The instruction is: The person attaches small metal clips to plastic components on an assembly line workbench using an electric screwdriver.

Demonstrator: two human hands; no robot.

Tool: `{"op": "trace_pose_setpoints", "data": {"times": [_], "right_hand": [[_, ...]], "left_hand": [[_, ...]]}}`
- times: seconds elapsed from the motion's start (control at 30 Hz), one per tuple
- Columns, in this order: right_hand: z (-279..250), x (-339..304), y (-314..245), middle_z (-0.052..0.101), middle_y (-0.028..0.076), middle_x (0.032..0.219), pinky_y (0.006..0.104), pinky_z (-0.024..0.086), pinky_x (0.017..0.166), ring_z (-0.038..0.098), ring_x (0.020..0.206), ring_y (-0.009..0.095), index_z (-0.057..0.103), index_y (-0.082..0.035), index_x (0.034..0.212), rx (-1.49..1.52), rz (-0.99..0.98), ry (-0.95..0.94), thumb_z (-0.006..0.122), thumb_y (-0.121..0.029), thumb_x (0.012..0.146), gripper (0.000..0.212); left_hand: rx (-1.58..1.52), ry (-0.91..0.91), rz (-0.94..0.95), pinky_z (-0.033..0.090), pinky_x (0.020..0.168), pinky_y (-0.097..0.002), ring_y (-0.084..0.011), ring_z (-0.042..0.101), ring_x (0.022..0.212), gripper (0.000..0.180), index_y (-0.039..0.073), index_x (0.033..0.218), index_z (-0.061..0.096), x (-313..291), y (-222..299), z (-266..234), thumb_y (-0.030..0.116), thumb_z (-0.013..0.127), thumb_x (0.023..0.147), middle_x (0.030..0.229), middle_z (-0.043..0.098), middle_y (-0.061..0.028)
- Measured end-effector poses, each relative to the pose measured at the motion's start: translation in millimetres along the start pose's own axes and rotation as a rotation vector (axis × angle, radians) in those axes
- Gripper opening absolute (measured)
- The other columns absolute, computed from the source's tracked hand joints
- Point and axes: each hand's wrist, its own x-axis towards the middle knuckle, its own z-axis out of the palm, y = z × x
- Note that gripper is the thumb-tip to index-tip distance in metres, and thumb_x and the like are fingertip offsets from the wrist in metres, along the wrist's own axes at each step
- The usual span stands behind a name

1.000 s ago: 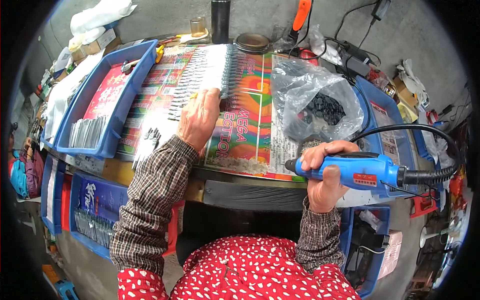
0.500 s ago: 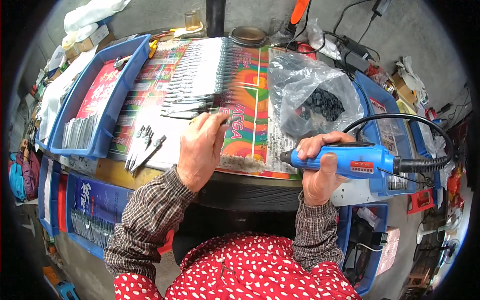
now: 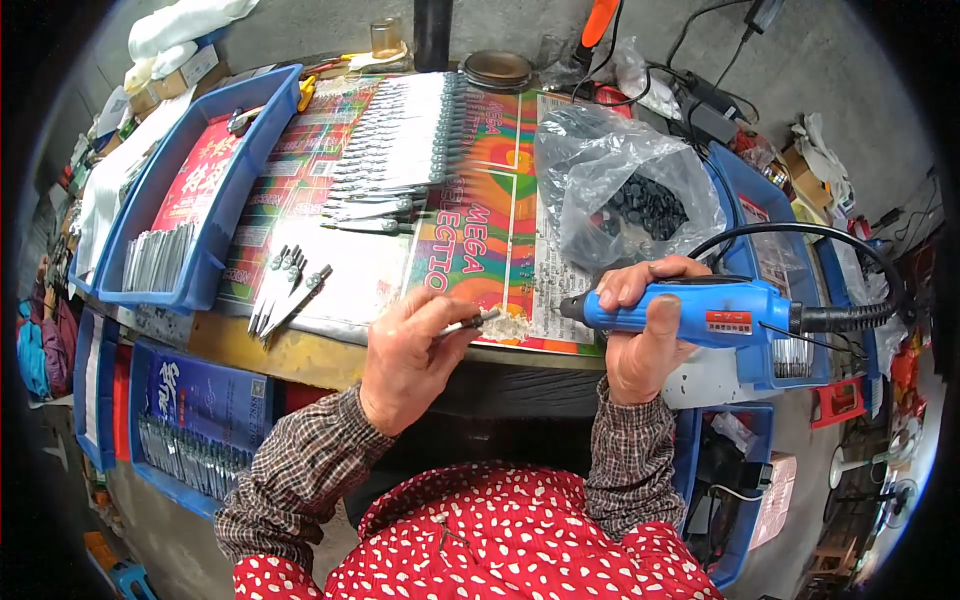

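Note:
My left hand [image 3: 413, 352] is closed in a pinch over the table's near edge. It holds a slim metal rod with a dark tip [image 3: 480, 319], which points right; most of the rod is hidden by the fingers. In my right hand [image 3: 640, 350] lies a blue corded electric screwdriver [image 3: 690, 315], fingers over the top, its black nose [image 3: 573, 308] facing left toward the rod but apart from it. Beyond my left hand, a long row of similar silvery rods [image 3: 400, 135] lies side by side. A small loose bunch of rods [image 3: 285, 290] sits nearer, on the left.
An open clear plastic bag [image 3: 585, 190] holds many small black pieces [image 3: 645, 205]. Blue trays [image 3: 190, 295] with silvery rods flank the table. The tool's thick black cable [image 3: 890, 285] loops at right. A round dark dish [image 3: 497, 70] and a glass [image 3: 386, 40] stand at the back.
My left hand has drawn back from the row toward me, now with a rod in its fingers pointing at the tool. My right hand and the screwdriver have barely moved.

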Motion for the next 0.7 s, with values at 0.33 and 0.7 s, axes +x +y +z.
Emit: {"op": "trace_pose_setpoints", "data": {"times": [0.33,0.7], "right_hand": [[11,-5,-16,0.047,0.003,0.065,0.0322,0.041,0.059,0.048,0.056,0.015,0.042,-0.009,0.095,-0.004,0.012,-0.019,0.064,-0.049,0.075,0.049],[24,-15,-33,0.047,0.004,0.063,0.0324,0.043,0.054,0.050,0.052,0.016,0.039,-0.008,0.096,0.186,0.052,-0.064,0.059,-0.056,0.076,0.056]], "left_hand": [[0.204,0.007,0.348,0.048,0.054,-0.0305,-0.0206,0.058,0.065,0.022,0.004,0.087,0.060,-27,-5,20,0.001,0.064,0.066,0.077,0.055,-0.0074],[0.349,0.072,0.536,0.044,0.050,-0.0286,-0.0188,0.054,0.058,0.024,-0.001,0.085,0.057,-32,-9,24,-0.002,0.064,0.062,0.070,0.053,-0.0073]]}}
